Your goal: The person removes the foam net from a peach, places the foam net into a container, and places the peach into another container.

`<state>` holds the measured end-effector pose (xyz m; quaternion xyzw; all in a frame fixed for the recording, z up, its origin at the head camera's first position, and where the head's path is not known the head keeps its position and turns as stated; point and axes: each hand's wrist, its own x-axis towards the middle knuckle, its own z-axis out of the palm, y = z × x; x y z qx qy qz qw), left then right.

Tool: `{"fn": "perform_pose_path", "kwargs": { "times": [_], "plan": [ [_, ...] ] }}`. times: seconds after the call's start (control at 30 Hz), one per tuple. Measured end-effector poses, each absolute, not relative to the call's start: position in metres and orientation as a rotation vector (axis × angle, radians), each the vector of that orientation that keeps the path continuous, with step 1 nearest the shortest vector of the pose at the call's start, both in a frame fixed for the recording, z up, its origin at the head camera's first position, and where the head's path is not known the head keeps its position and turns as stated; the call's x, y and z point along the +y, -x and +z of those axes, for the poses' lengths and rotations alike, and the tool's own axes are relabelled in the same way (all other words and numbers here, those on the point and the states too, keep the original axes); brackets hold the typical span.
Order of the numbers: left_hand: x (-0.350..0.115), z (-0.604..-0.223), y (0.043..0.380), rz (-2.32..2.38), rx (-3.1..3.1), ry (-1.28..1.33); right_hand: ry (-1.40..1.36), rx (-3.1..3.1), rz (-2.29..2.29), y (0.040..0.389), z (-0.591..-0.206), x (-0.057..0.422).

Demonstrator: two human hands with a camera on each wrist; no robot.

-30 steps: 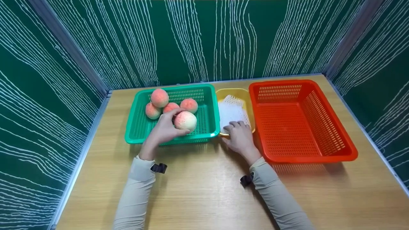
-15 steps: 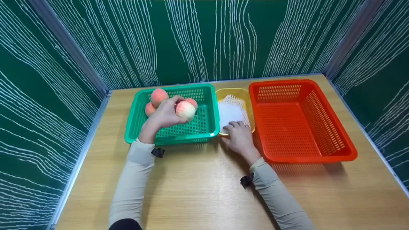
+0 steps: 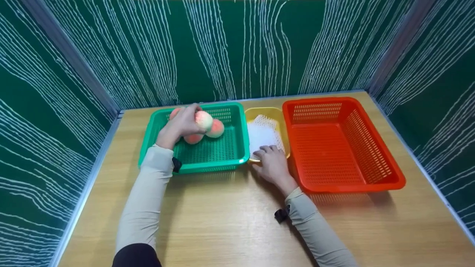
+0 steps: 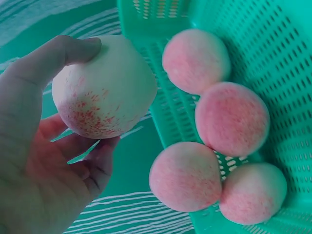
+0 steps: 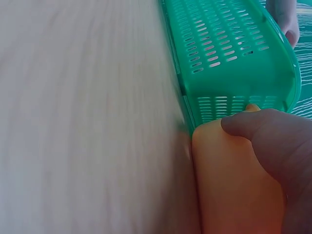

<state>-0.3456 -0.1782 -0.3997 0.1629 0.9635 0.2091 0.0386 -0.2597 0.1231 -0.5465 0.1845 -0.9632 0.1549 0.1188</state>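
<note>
My left hand (image 3: pixel 181 124) holds a pale peach with red speckles (image 4: pixel 107 95) above the green basket (image 3: pixel 211 168), thumb on one side and fingers on the other. Several pink peaches (image 4: pixel 231 119) lie in that basket, touching one another; the left hand partly hides them in the head view. My right hand (image 3: pixel 274 165) grips the near rim of the small yellow basket (image 3: pixel 265 109), its fingers reaching over the edge and its thumb (image 5: pixel 243 124) against the near wall. Inside the yellow basket lie white foam nets (image 3: pixel 262 135), which the right fingers partly cover.
A large red basket (image 3: pixel 326 152) with no contents in view stands right of the yellow one. All three baskets sit side by side on a wooden table (image 3: pixel 222 215). Green panels with white lines (image 3: pixel 237 48) enclose the table at the back and sides.
The left hand has moved back and left over the green basket with its peach, staying above the others. The right hand keeps its place at the yellow basket. The head view has shifted slightly.
</note>
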Motion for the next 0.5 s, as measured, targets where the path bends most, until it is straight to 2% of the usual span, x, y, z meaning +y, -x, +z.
{"fn": "perform_pose_path", "kwargs": {
  "times": [0.5],
  "plan": [
    [-0.182, -0.412, 0.378, 0.353, 3.079, -0.480, -0.537, -2.793, 0.490, 0.259, -0.549, 0.120]
  ]
}}
